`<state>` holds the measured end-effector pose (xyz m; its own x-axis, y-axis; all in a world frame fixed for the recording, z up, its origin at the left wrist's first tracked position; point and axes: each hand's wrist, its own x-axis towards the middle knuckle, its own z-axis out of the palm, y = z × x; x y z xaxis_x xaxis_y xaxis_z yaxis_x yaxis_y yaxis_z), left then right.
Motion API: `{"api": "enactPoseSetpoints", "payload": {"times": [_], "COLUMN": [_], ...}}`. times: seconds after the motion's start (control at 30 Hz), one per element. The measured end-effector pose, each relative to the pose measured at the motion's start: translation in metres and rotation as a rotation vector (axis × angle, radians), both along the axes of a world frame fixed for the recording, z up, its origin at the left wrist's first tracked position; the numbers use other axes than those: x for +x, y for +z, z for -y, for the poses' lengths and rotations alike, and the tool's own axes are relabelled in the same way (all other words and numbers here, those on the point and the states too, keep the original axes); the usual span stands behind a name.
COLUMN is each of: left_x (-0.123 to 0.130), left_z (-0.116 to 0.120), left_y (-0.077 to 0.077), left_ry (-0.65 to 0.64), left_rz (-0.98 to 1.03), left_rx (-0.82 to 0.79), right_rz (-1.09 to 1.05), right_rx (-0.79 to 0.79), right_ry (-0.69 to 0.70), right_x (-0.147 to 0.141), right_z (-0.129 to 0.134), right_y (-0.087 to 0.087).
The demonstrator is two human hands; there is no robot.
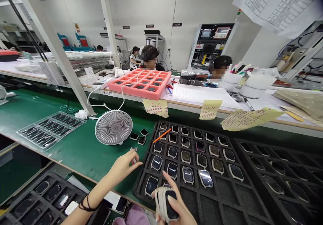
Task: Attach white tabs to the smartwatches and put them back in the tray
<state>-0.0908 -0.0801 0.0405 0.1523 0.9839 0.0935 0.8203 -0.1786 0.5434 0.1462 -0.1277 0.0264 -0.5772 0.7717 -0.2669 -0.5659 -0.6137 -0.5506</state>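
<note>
My right hand (180, 203) grips a small stack of smartwatch bodies (165, 204), thumb on the dark face of the nearest one and index finger stretched upward. They are over the front of a black foam tray (191, 193) whose pockets hold several watch bodies; a few of their screens are lit with white text. My left hand (123, 167) is over the green bench at the tray's left edge. Its fingers are curled round a small pale piece that I cannot make out. Tiny metallic parts (135, 149) lie just beyond its fingertips. Three loose watch bodies (141, 140) rest behind them.
A grey fan (113, 127) stands on the green bench (83, 151). An orange stick (162, 135) lies across the tray. More foam trays (277, 174) flank it at right and lower left. A pink foam tray (161, 92) sits on the shelf. People work beyond.
</note>
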Motion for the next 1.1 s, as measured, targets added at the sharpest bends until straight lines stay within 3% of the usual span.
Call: {"api": "enactPoseSetpoints", "payload": {"times": [0.1,0.23,0.33,0.73,1.1], "left_x": [-0.007,-0.002,0.001,0.001,-0.002], "left_z": [0.002,0.004,0.002,0.010,-0.003], "left_y": [-0.024,-0.048,-0.055,-0.048,-0.039], "left_ry": [0.204,0.251,0.273,0.316,0.222], "left_rz": [-0.215,-0.302,-0.270,-0.295,-0.259], "left_rx": [-0.035,-0.050,-0.045,-0.019,-0.119], "right_rz": [0.026,0.043,0.049,0.063,0.095], "right_rx": [0.037,0.050,0.032,0.033,0.047], "right_ry": [-0.052,-0.062,-0.050,-0.077,-0.078], "right_x": [0.007,0.010,0.009,0.010,0.009], "right_z": [-0.005,-0.007,-0.006,-0.005,-0.004], "right_y": [0.005,0.007,0.007,0.004,0.008]}}
